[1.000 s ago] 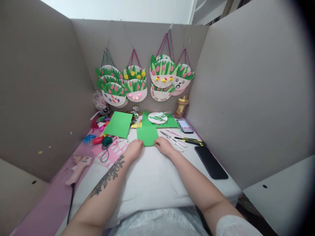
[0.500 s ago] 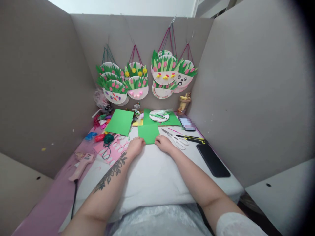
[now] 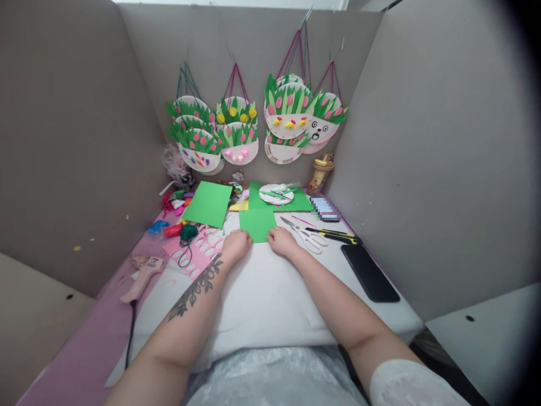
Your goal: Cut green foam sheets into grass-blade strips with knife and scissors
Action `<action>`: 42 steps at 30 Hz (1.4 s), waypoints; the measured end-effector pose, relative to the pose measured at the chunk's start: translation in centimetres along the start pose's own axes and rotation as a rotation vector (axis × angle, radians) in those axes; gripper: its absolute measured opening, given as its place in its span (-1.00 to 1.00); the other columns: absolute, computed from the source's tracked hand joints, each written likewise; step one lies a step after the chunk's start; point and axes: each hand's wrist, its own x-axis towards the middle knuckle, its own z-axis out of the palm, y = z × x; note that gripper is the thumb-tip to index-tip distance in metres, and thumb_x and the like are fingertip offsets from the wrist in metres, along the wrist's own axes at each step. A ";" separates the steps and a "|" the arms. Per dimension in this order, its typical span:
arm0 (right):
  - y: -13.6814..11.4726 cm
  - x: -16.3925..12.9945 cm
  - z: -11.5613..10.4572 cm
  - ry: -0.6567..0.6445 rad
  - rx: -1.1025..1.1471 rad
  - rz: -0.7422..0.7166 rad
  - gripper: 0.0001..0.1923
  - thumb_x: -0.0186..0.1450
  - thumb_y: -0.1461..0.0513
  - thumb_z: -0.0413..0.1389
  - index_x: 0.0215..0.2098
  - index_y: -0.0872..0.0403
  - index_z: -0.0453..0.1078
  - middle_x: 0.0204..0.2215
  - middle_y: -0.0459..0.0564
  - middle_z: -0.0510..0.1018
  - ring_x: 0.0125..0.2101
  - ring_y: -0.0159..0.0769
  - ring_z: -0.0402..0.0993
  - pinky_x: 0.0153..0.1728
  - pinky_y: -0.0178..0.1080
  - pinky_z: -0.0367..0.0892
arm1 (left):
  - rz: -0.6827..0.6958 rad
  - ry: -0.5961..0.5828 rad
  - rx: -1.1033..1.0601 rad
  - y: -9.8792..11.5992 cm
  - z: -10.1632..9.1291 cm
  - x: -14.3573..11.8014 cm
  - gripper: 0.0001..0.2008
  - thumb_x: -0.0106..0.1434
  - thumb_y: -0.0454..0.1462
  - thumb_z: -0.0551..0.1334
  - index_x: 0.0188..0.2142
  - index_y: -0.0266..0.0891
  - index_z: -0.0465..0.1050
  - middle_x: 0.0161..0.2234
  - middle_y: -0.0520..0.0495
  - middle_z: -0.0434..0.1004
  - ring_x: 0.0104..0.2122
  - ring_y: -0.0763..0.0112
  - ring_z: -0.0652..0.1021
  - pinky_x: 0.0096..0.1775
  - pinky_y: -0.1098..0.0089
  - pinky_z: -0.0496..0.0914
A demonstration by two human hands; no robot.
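A piece of green paper (image 3: 257, 224) lies on the white cloth in front of me. At its near left corner my left hand (image 3: 238, 246) is closed, fingers curled onto the paper's edge. My right hand (image 3: 282, 241) grips the near right corner in the same way. The fingertips of both hands are partly hidden. Just right of my right hand lie white-handled scissors (image 3: 305, 235), blades spread. Pink paper with oval cut-outs (image 3: 198, 256) sits left of my left hand, with a ball of dark green yarn (image 3: 188, 232) on it.
Larger green sheets (image 3: 208, 204) and a white paper plate (image 3: 276, 194) are at the back. A pink glue gun (image 3: 142, 279) lies left; a utility knife (image 3: 333, 234), a phone (image 3: 324, 208) and a black slab (image 3: 369, 273) lie right. Decorated plate baskets (image 3: 239, 144) hang on the grey partition.
The camera view has tilted slightly down, so everything sits a little higher. Both hands stay at the near corners of the green paper, with little visible movement.
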 end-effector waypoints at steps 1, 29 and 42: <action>-0.1 0.0 -0.1 -0.006 -0.009 0.007 -0.72 0.31 0.22 -0.08 -0.23 0.11 0.46 -0.21 0.13 0.51 -0.16 -0.19 0.37 -0.16 -0.26 0.18 | -0.005 -0.002 -0.003 0.0 0.0 0.0 -0.69 0.26 -0.25 0.00 -0.26 -0.29 0.50 -0.22 -0.23 0.52 -0.18 0.23 0.51 -0.12 0.33 0.33; 3.2 -0.3 -0.2 0.027 0.220 0.130 -0.81 0.19 0.37 0.01 -0.23 0.07 0.31 -0.22 0.03 0.44 -0.15 -0.21 0.30 -0.17 -0.24 0.13 | 0.187 0.027 -0.153 -2.3 -1.1 -0.8 -0.60 0.25 -0.39 0.05 0.02 -0.05 0.42 0.02 -0.09 0.40 0.00 0.30 0.39 0.01 0.33 0.24; 1.1 -2.1 -1.2 0.059 0.187 -0.197 -0.58 0.26 0.38 -0.05 0.00 -0.05 0.43 -0.01 0.03 0.43 0.02 -0.21 0.20 0.02 -0.14 0.06 | 0.356 -0.069 -0.093 -1.6 -1.3 -0.8 -0.70 0.32 -0.20 0.06 -0.07 0.08 0.51 0.10 0.00 0.38 0.08 0.23 0.28 0.06 0.25 0.15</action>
